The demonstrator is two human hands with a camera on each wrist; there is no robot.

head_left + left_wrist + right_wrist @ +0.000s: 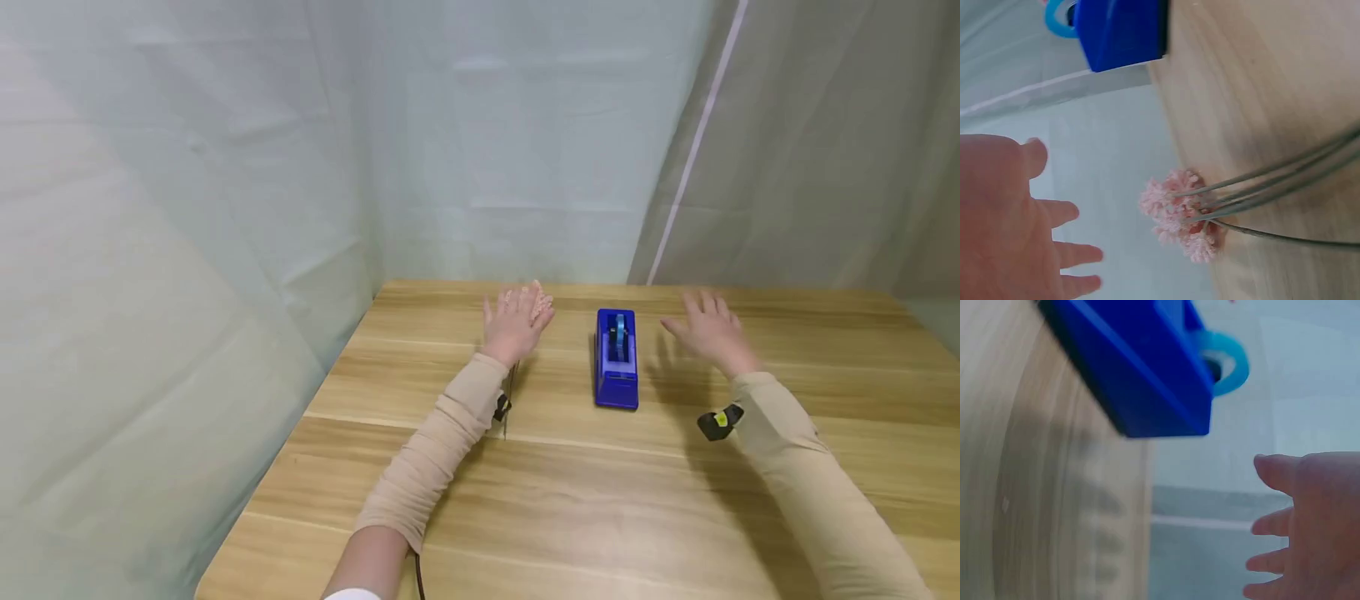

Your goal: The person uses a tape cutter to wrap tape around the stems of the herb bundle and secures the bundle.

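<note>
Now both hands hover, fingers spread and holding nothing; left hand (516,321) above pink flowers (1179,212); right hand (708,329) beside the blue tape dispenser (617,360) on the counter (585,492).

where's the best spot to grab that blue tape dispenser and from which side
Probably across the two long flat sides of the tape dispenser, at mid-length, coming down from above. It stands upright on the table with open space either side; the right hand is open beside it. Avoid the roll on top.
</note>
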